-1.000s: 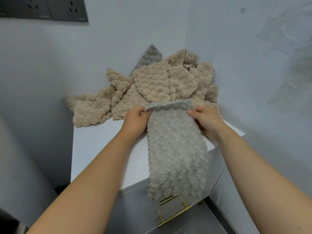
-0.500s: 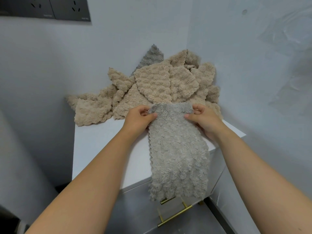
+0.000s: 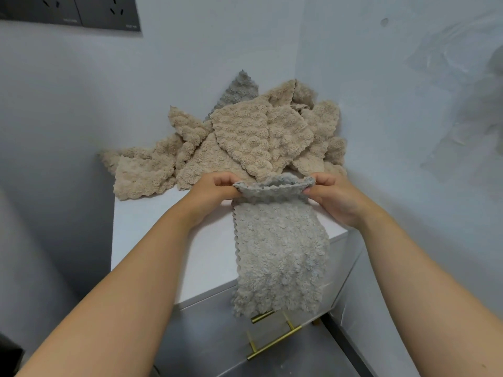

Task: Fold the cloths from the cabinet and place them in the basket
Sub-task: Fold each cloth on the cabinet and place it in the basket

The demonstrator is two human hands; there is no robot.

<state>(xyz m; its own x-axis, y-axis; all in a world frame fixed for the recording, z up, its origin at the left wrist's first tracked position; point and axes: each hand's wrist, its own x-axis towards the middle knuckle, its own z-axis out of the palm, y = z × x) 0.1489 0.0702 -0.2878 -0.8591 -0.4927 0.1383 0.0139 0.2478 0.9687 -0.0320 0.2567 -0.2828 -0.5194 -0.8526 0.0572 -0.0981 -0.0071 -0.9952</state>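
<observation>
So, left hand and right hand each pinch a far corner of the cloth. It lies lengthwise toward the body on the cabinet, near end hanging off the front, so the fold probably comes straight back.

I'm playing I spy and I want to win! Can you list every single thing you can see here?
grey cloth: one, light grey, hanging over the cabinet's front edge, top edge folded over
beige cloths: several, too tangled to count, beige, piled at the back of the cabinet top in the corner
dark grey cloth: one, dark grey, peeking up behind the pile
cabinet: one, white top, against the walls
handle bars: two, gold, on the cabinet front below the grey cloth
wall sockets: two, dark grey, top left on the wall
left hand: one, pinching the grey cloth's top left corner
right hand: one, pinching its top right corner
</observation>
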